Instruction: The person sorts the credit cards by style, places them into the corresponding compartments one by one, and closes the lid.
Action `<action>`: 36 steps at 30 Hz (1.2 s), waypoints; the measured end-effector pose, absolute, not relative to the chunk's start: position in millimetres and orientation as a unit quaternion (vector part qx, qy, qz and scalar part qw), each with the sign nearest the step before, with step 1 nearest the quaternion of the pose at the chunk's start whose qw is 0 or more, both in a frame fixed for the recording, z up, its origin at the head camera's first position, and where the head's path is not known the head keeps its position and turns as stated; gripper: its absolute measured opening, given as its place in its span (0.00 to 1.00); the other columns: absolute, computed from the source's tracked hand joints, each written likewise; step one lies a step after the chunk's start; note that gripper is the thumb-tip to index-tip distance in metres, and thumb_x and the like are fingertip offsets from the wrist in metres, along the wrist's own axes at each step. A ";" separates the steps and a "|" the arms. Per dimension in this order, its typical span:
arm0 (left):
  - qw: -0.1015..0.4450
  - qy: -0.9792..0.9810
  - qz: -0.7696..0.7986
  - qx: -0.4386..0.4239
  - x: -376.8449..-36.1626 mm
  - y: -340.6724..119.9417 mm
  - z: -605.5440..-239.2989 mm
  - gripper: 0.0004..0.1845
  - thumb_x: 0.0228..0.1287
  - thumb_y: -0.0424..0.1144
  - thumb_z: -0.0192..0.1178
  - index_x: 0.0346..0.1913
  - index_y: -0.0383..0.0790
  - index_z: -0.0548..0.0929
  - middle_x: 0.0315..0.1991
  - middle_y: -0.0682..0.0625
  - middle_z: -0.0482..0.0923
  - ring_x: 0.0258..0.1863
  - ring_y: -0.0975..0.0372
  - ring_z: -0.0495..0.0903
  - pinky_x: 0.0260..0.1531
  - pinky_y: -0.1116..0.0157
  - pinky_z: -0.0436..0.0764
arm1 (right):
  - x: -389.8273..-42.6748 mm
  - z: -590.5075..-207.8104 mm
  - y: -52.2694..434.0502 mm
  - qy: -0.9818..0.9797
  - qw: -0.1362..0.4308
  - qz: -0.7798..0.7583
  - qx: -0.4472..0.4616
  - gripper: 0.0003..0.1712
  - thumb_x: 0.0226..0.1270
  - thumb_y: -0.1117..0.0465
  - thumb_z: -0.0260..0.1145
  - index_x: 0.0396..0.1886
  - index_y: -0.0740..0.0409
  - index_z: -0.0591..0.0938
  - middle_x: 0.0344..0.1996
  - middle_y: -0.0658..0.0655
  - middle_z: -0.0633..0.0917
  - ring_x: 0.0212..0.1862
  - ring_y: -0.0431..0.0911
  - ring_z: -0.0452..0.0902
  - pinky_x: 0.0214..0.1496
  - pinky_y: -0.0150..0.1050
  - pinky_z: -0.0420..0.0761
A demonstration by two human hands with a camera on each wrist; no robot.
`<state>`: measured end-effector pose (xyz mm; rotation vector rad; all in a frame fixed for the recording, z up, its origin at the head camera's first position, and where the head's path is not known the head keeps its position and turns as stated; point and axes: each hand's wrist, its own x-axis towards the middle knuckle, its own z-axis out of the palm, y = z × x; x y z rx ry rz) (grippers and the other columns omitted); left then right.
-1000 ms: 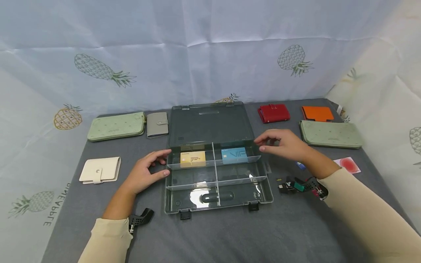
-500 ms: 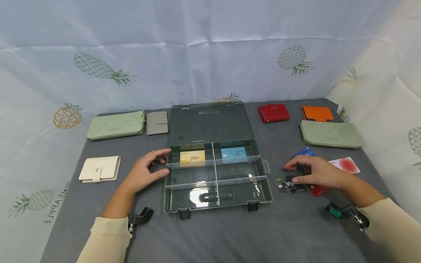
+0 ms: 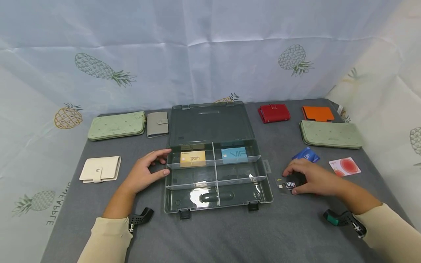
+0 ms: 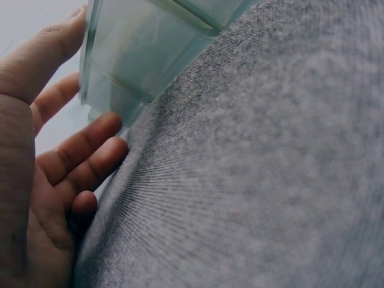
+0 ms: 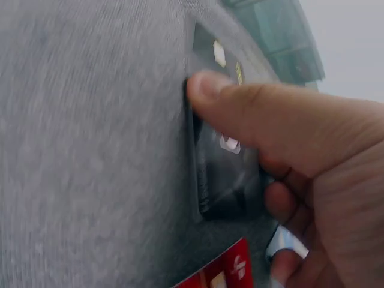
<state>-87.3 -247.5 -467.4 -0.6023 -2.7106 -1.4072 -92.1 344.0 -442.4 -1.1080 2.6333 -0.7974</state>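
My right hand holds a black VIP card by its edges at the table, thumb on the near long edge and fingers at the far one. The hand covers the card's right part in the head view. My left hand rests at the left side of a clear grey divided box, fingertips and thumb at its wall. The box's lid stands open at the back. A gold card lies in its back left compartment, a light blue VIP card in the back right one.
Near the right hand lie a blue VIP card, a pink-and-white card and a red card. Green wallets flank the box. Grey, cream, red and orange wallets lie around it.
My right hand has moved from the box's right edge, right and toward me, down to the black card, and its thumb and fingers have closed on it. The left hand stays put.
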 end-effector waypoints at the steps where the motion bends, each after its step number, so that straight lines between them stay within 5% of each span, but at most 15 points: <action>1: 0.013 -0.870 -0.453 -0.193 -87.3 -247.3 -467.2 0.36 0.64 0.36 0.76 0.75 0.50 0.78 0.57 0.51 0.82 0.51 0.60 0.81 0.50 0.64 0.72 | -91.2 -441.6 342.9 0.888 0.091 -0.266 -0.365 0.29 0.50 0.55 0.90 0.51 0.39 0.85 0.49 0.37 0.83 0.53 0.39 0.73 0.57 0.35 0.72; 6: 0.009 -0.870 -0.455 -0.191 -86.3 -248.3 -467.4 0.36 0.64 0.35 0.76 0.76 0.49 0.78 0.58 0.50 0.82 0.51 0.60 0.81 0.50 0.63 0.72 | -91.8 -436.2 337.1 0.895 0.119 -0.275 -0.332 0.26 0.53 0.57 0.88 0.47 0.40 0.83 0.44 0.36 0.81 0.47 0.37 0.74 0.51 0.36 0.77; 13: 0.012 -0.868 -0.457 -0.195 -88.6 -248.6 -467.7 0.35 0.66 0.35 0.75 0.76 0.50 0.78 0.57 0.50 0.83 0.51 0.59 0.82 0.50 0.64 0.72 | -103.3 -420.9 332.8 0.870 0.193 -0.327 -0.316 0.10 0.72 0.64 0.75 0.42 0.45 0.83 0.35 0.41 0.81 0.33 0.38 0.76 0.34 0.35 0.78; 22: 0.012 -0.869 -0.455 -0.195 -87.5 -248.7 -468.6 0.36 0.65 0.34 0.75 0.76 0.50 0.78 0.58 0.50 0.83 0.51 0.60 0.81 0.50 0.63 0.72 | -134.8 -376.3 328.1 0.831 0.344 -0.337 -0.277 0.03 0.80 0.62 0.67 0.41 0.52 0.83 0.31 0.49 0.80 0.33 0.46 0.76 0.36 0.38 0.77; 36: 0.020 -0.865 -0.462 -0.196 -88.5 -248.4 -469.6 0.35 0.64 0.34 0.76 0.74 0.49 0.79 0.55 0.51 0.83 0.50 0.60 0.82 0.49 0.64 0.72 | -180.0 -334.6 258.5 0.830 0.351 -0.321 -0.292 0.03 0.80 0.64 0.65 0.41 0.57 0.81 0.32 0.55 0.78 0.33 0.48 0.73 0.39 0.41 0.74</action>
